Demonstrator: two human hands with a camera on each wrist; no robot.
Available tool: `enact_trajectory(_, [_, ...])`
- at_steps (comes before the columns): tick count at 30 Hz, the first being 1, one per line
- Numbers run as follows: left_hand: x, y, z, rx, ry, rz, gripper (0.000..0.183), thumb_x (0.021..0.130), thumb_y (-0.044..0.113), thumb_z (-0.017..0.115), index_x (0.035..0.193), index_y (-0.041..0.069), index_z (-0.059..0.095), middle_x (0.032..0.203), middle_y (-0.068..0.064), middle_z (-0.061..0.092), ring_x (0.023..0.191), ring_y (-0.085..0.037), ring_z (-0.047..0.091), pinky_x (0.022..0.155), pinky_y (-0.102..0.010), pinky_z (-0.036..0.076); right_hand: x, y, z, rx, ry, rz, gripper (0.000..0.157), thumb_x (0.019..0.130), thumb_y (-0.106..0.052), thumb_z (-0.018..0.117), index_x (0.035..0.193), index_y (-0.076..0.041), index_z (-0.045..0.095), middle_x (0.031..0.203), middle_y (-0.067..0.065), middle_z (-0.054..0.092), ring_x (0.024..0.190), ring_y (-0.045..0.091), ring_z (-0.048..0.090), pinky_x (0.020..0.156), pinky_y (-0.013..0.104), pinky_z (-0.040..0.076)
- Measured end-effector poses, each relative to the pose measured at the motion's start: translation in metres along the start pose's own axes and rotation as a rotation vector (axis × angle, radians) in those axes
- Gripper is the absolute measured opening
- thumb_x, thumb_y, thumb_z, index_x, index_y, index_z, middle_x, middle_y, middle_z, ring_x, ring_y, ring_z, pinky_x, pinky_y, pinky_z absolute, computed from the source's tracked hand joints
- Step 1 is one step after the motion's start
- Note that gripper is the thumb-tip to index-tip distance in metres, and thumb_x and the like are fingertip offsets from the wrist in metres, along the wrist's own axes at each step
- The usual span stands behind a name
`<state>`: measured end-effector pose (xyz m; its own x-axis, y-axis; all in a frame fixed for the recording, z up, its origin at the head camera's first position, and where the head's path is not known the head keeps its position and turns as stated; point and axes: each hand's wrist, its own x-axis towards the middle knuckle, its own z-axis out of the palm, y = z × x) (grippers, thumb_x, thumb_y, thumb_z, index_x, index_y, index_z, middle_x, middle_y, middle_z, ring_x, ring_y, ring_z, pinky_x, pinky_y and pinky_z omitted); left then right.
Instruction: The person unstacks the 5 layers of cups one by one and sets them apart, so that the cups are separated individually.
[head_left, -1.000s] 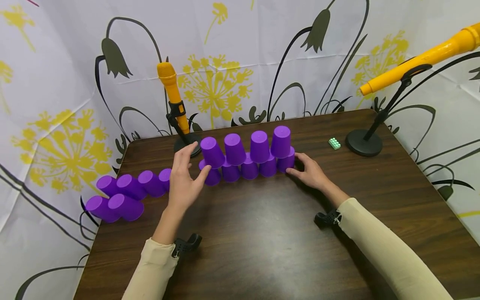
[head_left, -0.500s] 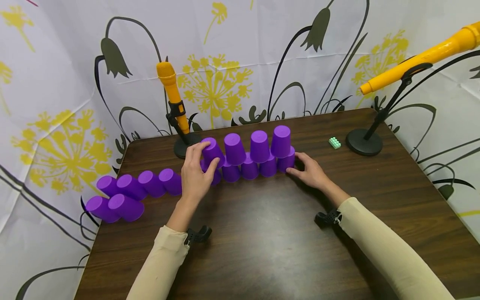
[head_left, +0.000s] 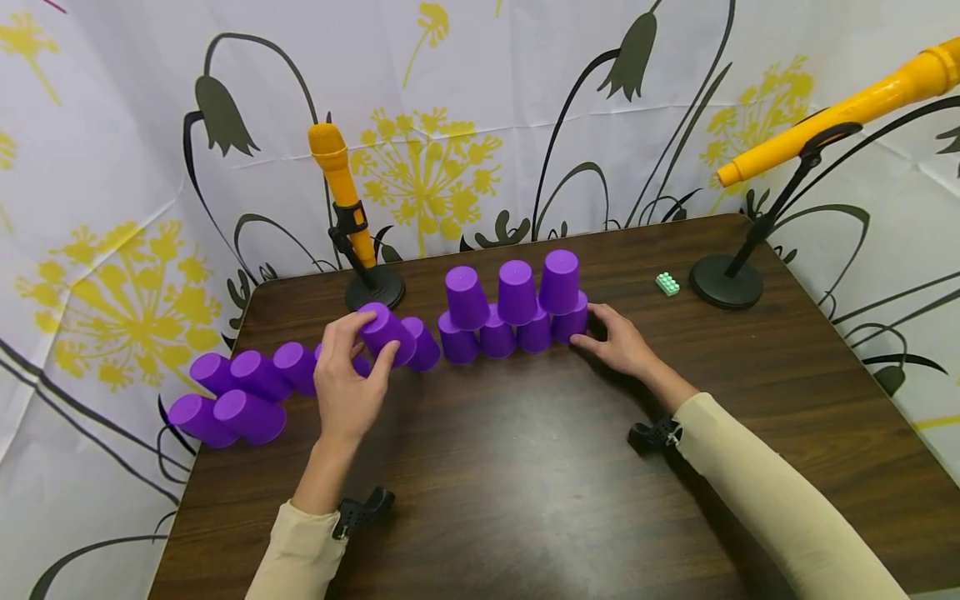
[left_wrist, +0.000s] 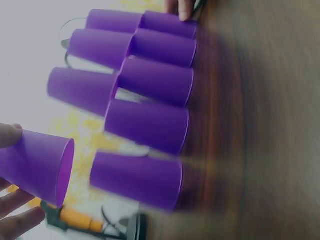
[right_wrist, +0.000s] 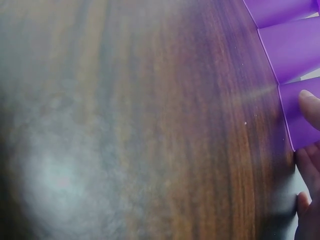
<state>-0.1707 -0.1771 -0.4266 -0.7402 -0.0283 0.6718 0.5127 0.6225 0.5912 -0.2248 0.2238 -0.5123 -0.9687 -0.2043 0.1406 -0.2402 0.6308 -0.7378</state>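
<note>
The left hand [head_left: 348,396] has gone left and down in the head view, nearer the middle left. It took a purple plastic cup [head_left: 388,335] along, lifted off the left end of the stack's top row, and now holds it up in the air between thumb and fingers. The top row [head_left: 517,292] had four cups and now has three. The bottom row's left end cup [head_left: 422,344] now has nothing sitting on it, so its top shows. The tan left sleeve [head_left: 296,550] and black wrist camera [head_left: 362,512] slid left and down too.
</note>
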Motion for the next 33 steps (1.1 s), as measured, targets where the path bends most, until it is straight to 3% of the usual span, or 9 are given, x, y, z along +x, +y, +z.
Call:
enact_trajectory(7, [-0.029,-0.015,-0.058,0.105,0.164,-0.091,0.047,0.075,0.006,0.085,0.119,0.008,0.067,0.118,-0.011,0.062,0.107,-0.021,0.058,0.083,-0.012,0.047,0.000,0.000,0.000,0.001,-0.003,0.009,0.060,0.089,-0.025,0.074,0.139,0.000,0.050,0.135,0.020,0.054,0.129,0.036,0.047,0.108,0.052,0.033])
enact_trajectory(11, [-0.047,-0.033,-0.081,0.265,0.188,-0.184,0.047,0.077,0.016,0.084,0.121,0.010,0.067,0.115,-0.012,0.062,0.103,-0.022,0.058,0.078,-0.008,0.044,0.000,0.000,-0.001,0.005,0.000,0.010,0.060,0.089,-0.025,0.074,0.138,0.000,0.050,0.135,0.021,0.054,0.129,0.036,0.047,0.108,0.052,0.033])
enact_trajectory(13, [-0.053,-0.042,-0.086,0.355,0.175,-0.225,0.046,0.078,0.021,0.083,0.120,0.011,0.066,0.114,-0.014,0.061,0.102,-0.026,0.059,0.076,-0.017,0.047,0.000,0.000,-0.001,0.008,0.004,0.010,0.060,0.089,-0.024,0.074,0.138,0.000,0.050,0.135,0.021,0.054,0.129,0.036,0.047,0.108,0.052,0.033])
enact_trajectory(15, [-0.057,-0.049,-0.088,0.423,0.155,-0.260,0.045,0.078,0.022,0.083,0.119,0.012,0.066,0.113,-0.015,0.061,0.102,-0.031,0.059,0.076,-0.033,0.049,0.000,0.000,-0.001,0.006,0.007,0.010,0.060,0.089,-0.024,0.074,0.138,0.000,0.050,0.136,0.021,0.053,0.129,0.037,0.047,0.108,0.052,0.033])
enact_trajectory(17, [-0.061,-0.055,-0.088,0.472,0.131,-0.279,0.043,0.078,0.022,0.083,0.117,0.013,0.066,0.113,-0.016,0.061,0.104,-0.036,0.059,0.074,-0.050,0.047,0.000,0.000,-0.001,0.002,0.006,0.013,0.060,0.089,-0.024,0.074,0.138,0.000,0.050,0.136,0.021,0.053,0.129,0.037,0.047,0.108,0.052,0.033])
enact_trajectory(19, [-0.064,-0.059,-0.087,0.498,0.117,-0.296,0.042,0.078,0.021,0.083,0.116,0.014,0.066,0.113,-0.016,0.061,0.104,-0.039,0.059,0.072,-0.060,0.044,-0.001,0.000,0.000,0.000,0.002,0.015,0.060,0.089,-0.025,0.074,0.138,0.000,0.050,0.136,0.021,0.053,0.128,0.037,0.047,0.107,0.052,0.034])
enact_trajectory(33, [-0.068,-0.068,-0.085,0.564,0.048,-0.330,0.044,0.076,0.020,0.086,0.113,0.012,0.064,0.110,-0.018,0.059,0.082,-0.051,0.058,0.060,-0.063,0.041,0.000,0.000,0.000,0.004,-0.002,0.019,0.060,0.089,-0.025,0.074,0.138,0.000,0.050,0.136,0.021,0.053,0.129,0.036,0.047,0.108,0.052,0.034])
